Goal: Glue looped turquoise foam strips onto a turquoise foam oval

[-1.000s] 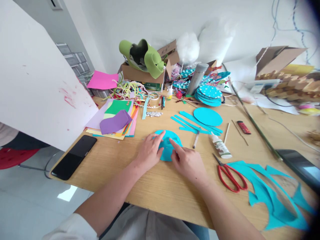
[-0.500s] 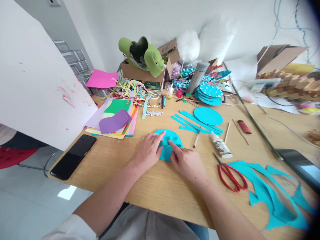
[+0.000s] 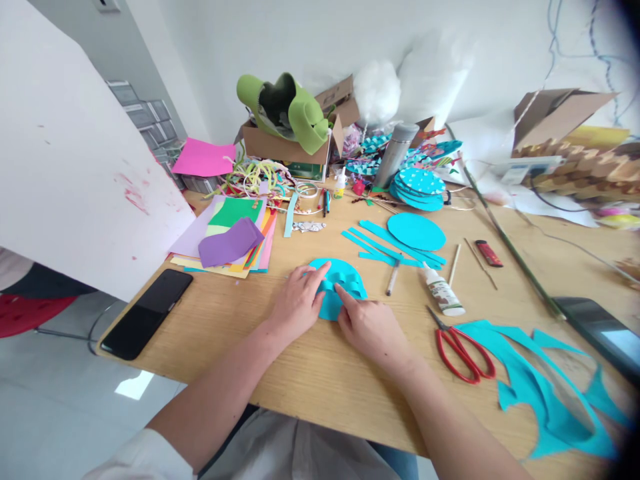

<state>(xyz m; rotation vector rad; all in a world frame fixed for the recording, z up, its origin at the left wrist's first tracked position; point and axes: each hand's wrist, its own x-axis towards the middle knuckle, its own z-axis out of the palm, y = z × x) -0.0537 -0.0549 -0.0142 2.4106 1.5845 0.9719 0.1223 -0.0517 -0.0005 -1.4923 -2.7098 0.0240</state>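
Note:
A turquoise disc (image 3: pixel 331 309) of craft foam or felt lies flat on the table in front of me. Small raised loops of strip (image 3: pixel 356 285) stand up from its surface. My left hand (image 3: pixel 297 300) rests over the disc's left edge with its fingers stretched out, and grips nothing. The index finger of my right hand (image 3: pixel 369 323) points out and presses on the disc near its middle; the other fingers are curled, and no object shows in them. Cut turquoise strips (image 3: pixel 375 245) and a second turquoise disc (image 3: pixel 417 231) lie just beyond.
To the right are a white glue bottle (image 3: pixel 445 293), a pen (image 3: pixel 394 277), red-handled scissors (image 3: pixel 463 350) and turquoise offcuts (image 3: pixel 555 400). A black phone (image 3: pixel 147 315) lies at the left, by stacked coloured sheets (image 3: pixel 233 243). A grey flask (image 3: pixel 397 157) stands behind.
My right index finger has shifted slightly left on the disc. The loops at its right now stand up more visibly. My left hand stays in place.

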